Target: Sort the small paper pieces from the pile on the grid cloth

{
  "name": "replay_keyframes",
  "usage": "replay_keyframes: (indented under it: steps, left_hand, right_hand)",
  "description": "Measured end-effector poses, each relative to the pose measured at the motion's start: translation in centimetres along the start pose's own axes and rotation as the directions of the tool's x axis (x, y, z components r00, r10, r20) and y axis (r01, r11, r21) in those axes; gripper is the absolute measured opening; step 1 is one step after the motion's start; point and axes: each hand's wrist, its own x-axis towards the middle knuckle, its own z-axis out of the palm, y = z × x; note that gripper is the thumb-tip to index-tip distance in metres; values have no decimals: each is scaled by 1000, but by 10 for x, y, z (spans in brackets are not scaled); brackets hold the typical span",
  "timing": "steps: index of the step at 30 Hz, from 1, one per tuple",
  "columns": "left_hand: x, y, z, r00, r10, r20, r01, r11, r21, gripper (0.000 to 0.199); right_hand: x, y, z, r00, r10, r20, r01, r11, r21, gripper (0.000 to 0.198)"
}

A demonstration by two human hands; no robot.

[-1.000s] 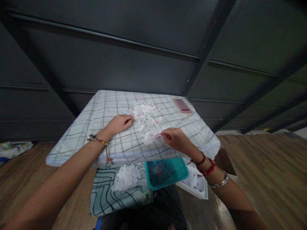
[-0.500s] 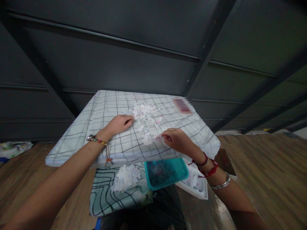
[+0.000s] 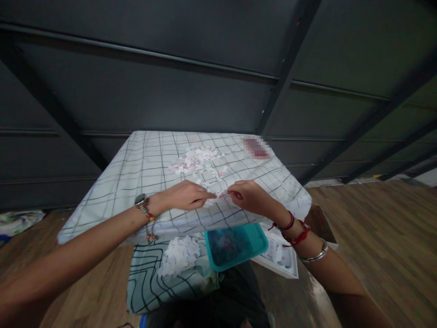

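Note:
My right hand is closed in a pinch on a small pinkish see-through slip, low over the front part of the cloth-covered table. From the other side my left hand meets the slip, index fingertip at its left end. Its fingers are pressed together, and whatever lies between them is too small to make out. White paper scraps lie beneath the fingertips, partly covered by my left hand. Farther back spreads a loose heap of white and pinkish paper bits.
Below the table edge, a teal plastic tub sits by my lap, beside a pile of white scraps on a patterned cloth. A white box stands to its right. A dark panelled wall rises behind the table.
My left hand has moved right and nearer, from beside the heap to the slip. My right hand stays nearly in place, still pinching it. The view has shifted slightly.

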Motion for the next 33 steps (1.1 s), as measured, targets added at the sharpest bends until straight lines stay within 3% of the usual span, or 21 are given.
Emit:
replay_keyframes:
  steps: [11,24,33]
  left_hand:
    - [4,-1,0,997,-2,81,5,999,-35,45]
    - [6,0,-1,994,-35,101,40,998,-49,44]
    - [3,-3,4,996,-38,79,43,997,-67,45]
  right_hand:
    - [-1,2,1,1000,-10,-5,10,1000,3,18]
    - [-2,9,3,999,-19,32,21,996,-87,16]
    - [-3,-4,1,1000,-20,-3,20,999,-39,19]
